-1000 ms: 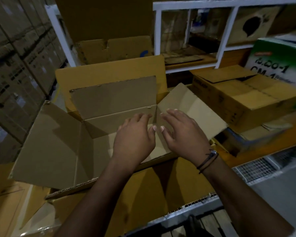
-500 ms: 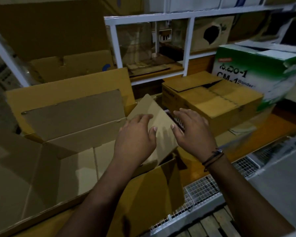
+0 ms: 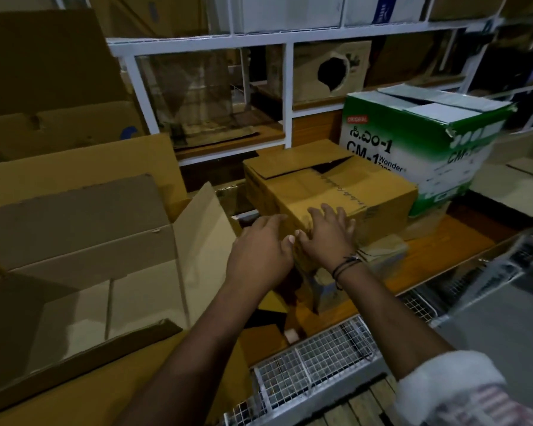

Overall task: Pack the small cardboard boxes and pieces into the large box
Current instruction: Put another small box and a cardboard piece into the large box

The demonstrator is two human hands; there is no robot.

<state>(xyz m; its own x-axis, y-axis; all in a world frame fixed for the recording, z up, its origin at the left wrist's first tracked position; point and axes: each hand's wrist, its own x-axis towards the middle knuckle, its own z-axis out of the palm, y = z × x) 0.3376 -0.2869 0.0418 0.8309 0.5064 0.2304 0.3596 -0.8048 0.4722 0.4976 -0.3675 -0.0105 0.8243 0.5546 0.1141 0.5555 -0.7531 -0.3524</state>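
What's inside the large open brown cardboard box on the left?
Inside the large open brown cardboard box, only its bare bottom flaps show; no small boxes in the visible part. The folded-out near flap hides the front strip of floor.

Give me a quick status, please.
Left hand, right hand open at small brown box. Large box open alongside. Its raised side flap stands between.

Two hands out there, left hand (image 3: 259,255) and right hand (image 3: 328,239); one large open box (image 3: 74,229), one small brown box (image 3: 345,192), one green-and-white carton (image 3: 419,149).
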